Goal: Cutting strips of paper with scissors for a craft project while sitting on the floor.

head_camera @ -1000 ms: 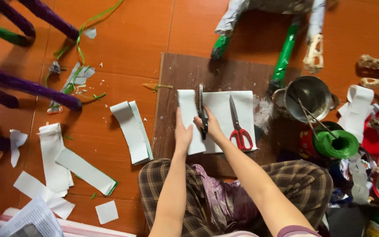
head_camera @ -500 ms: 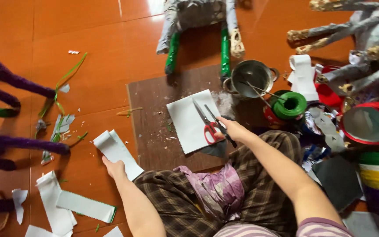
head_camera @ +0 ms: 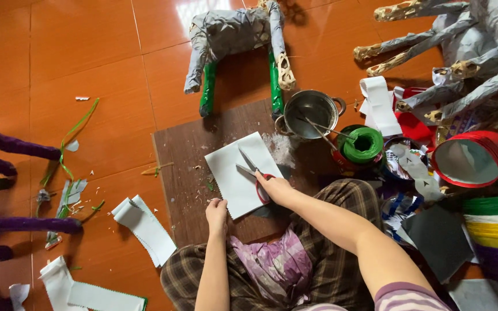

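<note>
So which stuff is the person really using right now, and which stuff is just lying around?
In use:
right hand on the red-handled scissors
left hand at the white paper stack
brown board underneath

Lying about:
metal pot
green string spool
white strips on the floor
red tub

orange tiled floor [head_camera: 87, 52] with daylight on it
the glossy tiles show a bright reflection at the top, and a dark brown wooden board [head_camera: 191, 161] lies on them.

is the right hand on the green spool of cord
No, the right hand grips the red-handled scissors lying open on the white paper stack, well apart from the green spool.
</note>
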